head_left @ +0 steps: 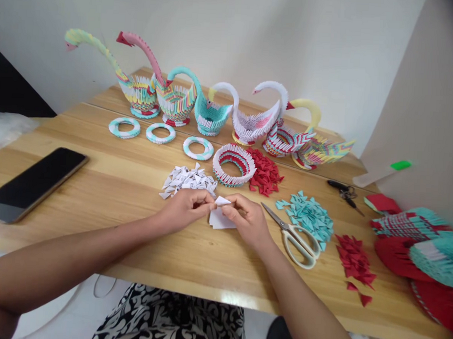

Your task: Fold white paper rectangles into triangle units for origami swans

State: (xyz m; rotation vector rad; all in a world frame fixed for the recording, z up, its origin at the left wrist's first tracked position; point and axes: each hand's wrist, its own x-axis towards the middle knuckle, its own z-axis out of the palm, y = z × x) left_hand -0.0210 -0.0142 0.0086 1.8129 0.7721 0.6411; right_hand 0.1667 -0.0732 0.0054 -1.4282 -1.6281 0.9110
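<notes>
We hold a small white paper piece [222,201] between both hands, just above the wooden table [115,194] near its front edge. Our left hand [184,208] pinches its left end, fingertips closed on it; our right hand [248,218] pinches the right end likewise; under the right hand a few flat white slips [219,221] lie on the wood. Just behind the hands sits the pile of white folded triangles [188,180]; beyond it stands the part-built ring of modules [234,165], with red pieces [264,174] touching its right side; the large scissors [297,236] lie just right of the right hand, blades pointing toward it, beside the teal pieces [311,217]. The step looks to us like folding one triangle unit. To do it well, we judge that the edges should meet squarely before the crease is pressed, a thumb running along the fold so it sets sharp; a crooked crease would likely leave a unit that seats loosely; the wrist is best kept off the scissor tips.
</notes>
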